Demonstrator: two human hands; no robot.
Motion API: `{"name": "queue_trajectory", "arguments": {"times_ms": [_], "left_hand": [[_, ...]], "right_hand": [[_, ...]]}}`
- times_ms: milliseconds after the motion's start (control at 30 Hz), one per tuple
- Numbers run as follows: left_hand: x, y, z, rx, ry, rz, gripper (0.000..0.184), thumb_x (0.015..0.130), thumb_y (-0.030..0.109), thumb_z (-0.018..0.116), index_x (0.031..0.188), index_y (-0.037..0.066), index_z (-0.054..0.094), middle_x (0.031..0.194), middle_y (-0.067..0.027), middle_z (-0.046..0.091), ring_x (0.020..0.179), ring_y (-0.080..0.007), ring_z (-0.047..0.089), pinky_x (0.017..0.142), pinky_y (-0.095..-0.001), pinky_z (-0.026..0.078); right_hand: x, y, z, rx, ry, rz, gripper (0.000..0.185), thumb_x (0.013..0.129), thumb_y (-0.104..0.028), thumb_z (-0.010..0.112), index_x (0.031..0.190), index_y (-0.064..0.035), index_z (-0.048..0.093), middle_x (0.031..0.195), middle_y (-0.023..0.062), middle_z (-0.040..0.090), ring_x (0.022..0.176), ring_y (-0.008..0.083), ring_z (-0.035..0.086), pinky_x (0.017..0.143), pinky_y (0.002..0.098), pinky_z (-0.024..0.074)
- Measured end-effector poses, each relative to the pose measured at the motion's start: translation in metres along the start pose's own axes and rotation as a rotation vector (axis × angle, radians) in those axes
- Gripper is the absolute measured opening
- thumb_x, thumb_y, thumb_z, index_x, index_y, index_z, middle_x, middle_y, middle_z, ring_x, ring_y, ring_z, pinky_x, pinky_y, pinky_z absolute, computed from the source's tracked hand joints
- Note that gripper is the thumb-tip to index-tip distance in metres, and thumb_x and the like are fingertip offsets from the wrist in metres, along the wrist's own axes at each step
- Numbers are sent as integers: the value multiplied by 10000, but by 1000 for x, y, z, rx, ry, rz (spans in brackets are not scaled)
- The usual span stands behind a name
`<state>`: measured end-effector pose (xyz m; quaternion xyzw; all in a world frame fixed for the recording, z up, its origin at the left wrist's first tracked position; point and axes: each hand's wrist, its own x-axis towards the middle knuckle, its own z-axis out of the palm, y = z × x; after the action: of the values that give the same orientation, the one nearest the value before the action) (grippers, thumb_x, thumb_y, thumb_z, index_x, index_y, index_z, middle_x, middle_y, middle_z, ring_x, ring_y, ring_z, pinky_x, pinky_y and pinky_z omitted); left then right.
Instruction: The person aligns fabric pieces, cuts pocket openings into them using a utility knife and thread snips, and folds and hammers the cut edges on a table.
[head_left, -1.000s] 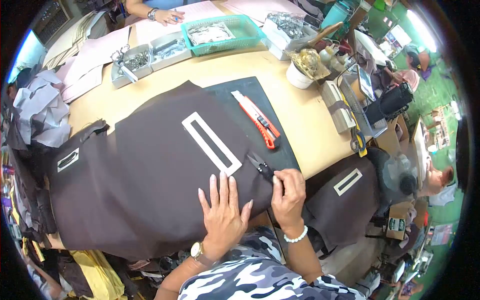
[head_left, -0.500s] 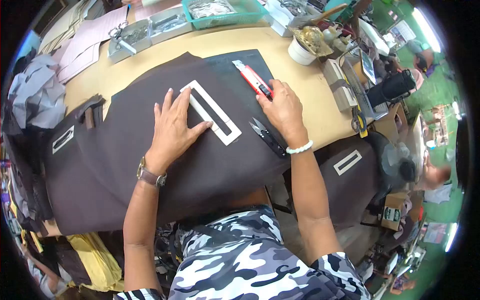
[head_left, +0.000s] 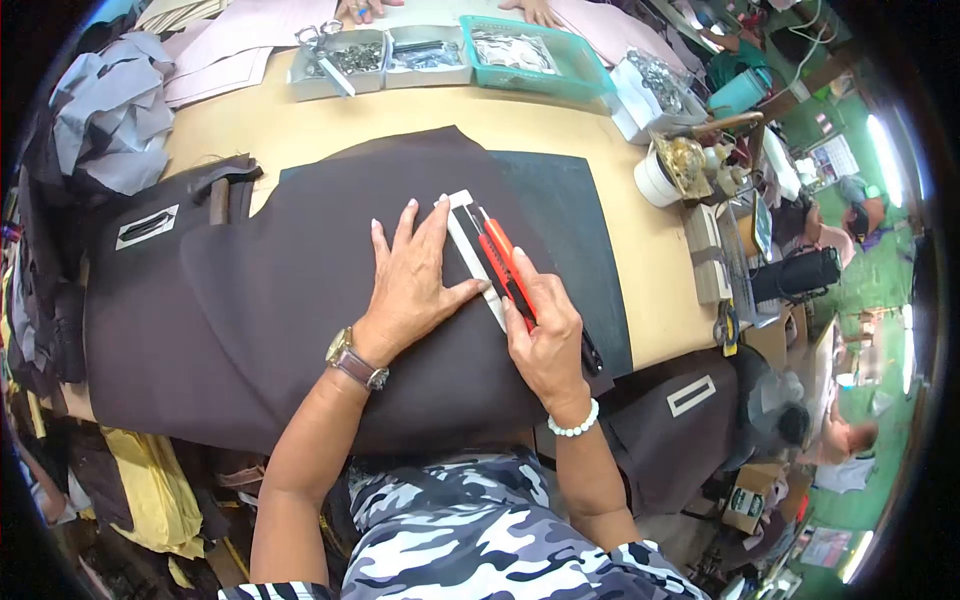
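Dark brown fabric (head_left: 260, 320) lies over the table, partly on a dark cutting mat (head_left: 590, 230). My left hand (head_left: 405, 285) rests on it with fingers spread, fingertips and thumb at the left edge of a white rectangular frame (head_left: 462, 235). My right hand (head_left: 545, 325) is wrapped round a red utility knife (head_left: 505, 265), whose tip is over the upper part of the frame. Small black snips (head_left: 592, 355) lie beside my right hand, mostly hidden. Smaller white frames show on the fabric at the left (head_left: 147, 228) and on fabric at the right (head_left: 691, 396).
Boxes of small metal parts (head_left: 345, 65) and a green basket (head_left: 590, 75) stand along the back. Another person's hands (head_left: 535, 10) show at the far edge. A white cup (head_left: 655, 182), wooden blocks (head_left: 706, 255) and yellow-black scissors (head_left: 727, 325) are at the right.
My right hand has taken hold of the knife and brought it from the mat to the white frame. My left hand remains spread beside the frame. The whole view has shifted.
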<state>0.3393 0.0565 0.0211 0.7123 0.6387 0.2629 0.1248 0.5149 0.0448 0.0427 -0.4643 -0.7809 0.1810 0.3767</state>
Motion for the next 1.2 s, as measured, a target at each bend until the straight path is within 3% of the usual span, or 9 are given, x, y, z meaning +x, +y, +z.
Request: {"name": "queue_trajectory", "arguments": {"times_ms": [200,267,433,667,833,1200], "left_hand": [[0,-1,3,-41,-2,-20,990,684,486,727,1412,25,239,1439,-169,308,1350,-358,230,1065,-612,81],[5,1,0,-39,7,-25,1004,665,463,748,1407,12,245,1406,-168,365,1349,-353,238,1070,-602,76],[3,4,0,-23,17,-19,960,677,444,741,1389,-4,279,1395,-182,374,1328,-368,267,1049,-623,112],[0,6,4,-12,53,1,934,684,399,745,1392,6,279,1411,-176,353,1328,-367,269,1041,-634,126],[1,3,6,32,55,9,850,750,357,679,1389,-16,261,1382,-179,379,1319,-379,270,1045,-632,117],[1,-1,5,-70,54,-34,716,790,290,640,1365,7,321,1415,-164,344,1334,-350,261,1068,-599,111]], "right_hand": [[2,9,4,-1,88,-5,544,747,33,607,1273,-64,509,852,153,567,696,288,599,611,360,488],[-2,5,4,51,96,50,522,750,26,609,1258,-58,523,829,151,567,688,283,599,601,355,487],[-3,13,8,39,183,-59,514,749,20,610,1250,-58,527,846,144,574,691,292,603,597,362,493],[-1,14,7,74,151,-24,494,731,35,592,1217,-46,547,857,165,587,697,319,607,627,387,494],[3,8,-6,41,-29,-1,493,725,40,586,1210,-40,550,880,179,592,756,336,608,673,398,490],[7,5,-1,-45,-46,-49,516,727,57,576,1230,-54,541,902,162,588,762,317,609,688,386,488]]}}
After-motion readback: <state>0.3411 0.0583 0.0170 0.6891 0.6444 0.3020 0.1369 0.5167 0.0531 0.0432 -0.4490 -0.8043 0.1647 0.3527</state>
